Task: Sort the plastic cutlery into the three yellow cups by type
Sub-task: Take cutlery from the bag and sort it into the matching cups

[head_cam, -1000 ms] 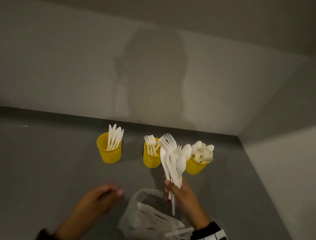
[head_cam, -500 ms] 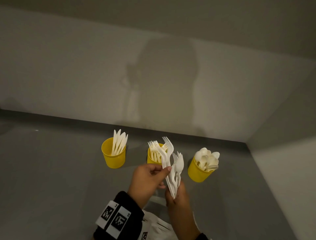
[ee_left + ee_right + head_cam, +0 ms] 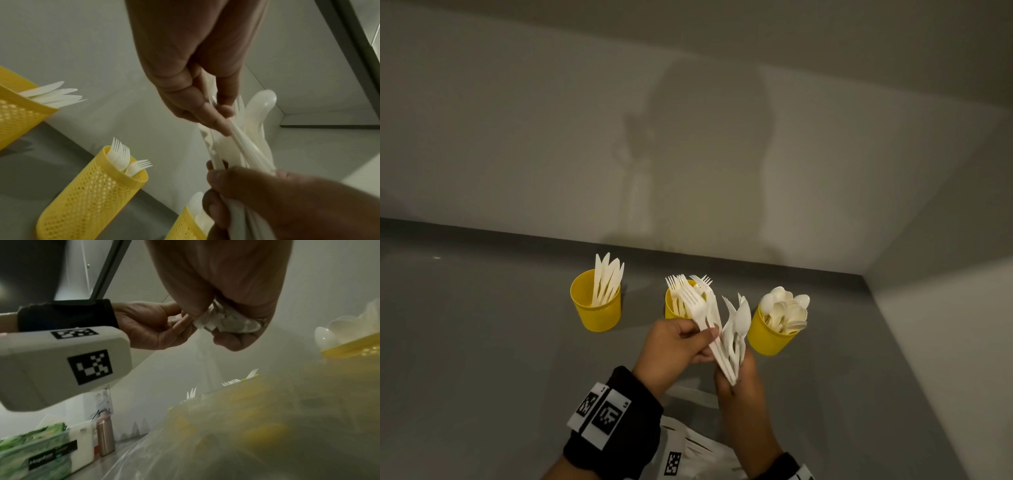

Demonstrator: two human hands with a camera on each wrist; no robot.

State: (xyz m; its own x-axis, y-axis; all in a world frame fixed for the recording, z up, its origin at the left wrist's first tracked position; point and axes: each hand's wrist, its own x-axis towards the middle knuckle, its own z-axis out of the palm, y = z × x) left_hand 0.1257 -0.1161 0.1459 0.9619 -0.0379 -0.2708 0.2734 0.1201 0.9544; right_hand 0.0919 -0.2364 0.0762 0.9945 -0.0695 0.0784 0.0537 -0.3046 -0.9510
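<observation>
Three yellow cups stand in a row by the back wall: the left cup [image 3: 595, 305] holds knives, the middle cup [image 3: 675, 306] forks, the right cup [image 3: 770, 334] spoons. My right hand [image 3: 736, 380] grips a bunch of white cutlery [image 3: 732, 329] by the handles, forks and spoons fanned upward. My left hand [image 3: 681, 346] pinches the white forks [image 3: 698, 301] on the left side of that bunch. In the left wrist view my left hand's fingers [image 3: 207, 113] clamp the handles above my right hand [image 3: 267, 194].
A clear plastic bag [image 3: 688, 448] with more cutlery lies on the grey table [image 3: 482, 359] under my wrists. Walls close the back and right. In the right wrist view a tissue pack [image 3: 37, 454] and a copper bottle [image 3: 104, 436] stand far left.
My left hand came in from the lower left and took hold of the forks in the bunch. The bunch now fans apart, the forks leaning left.
</observation>
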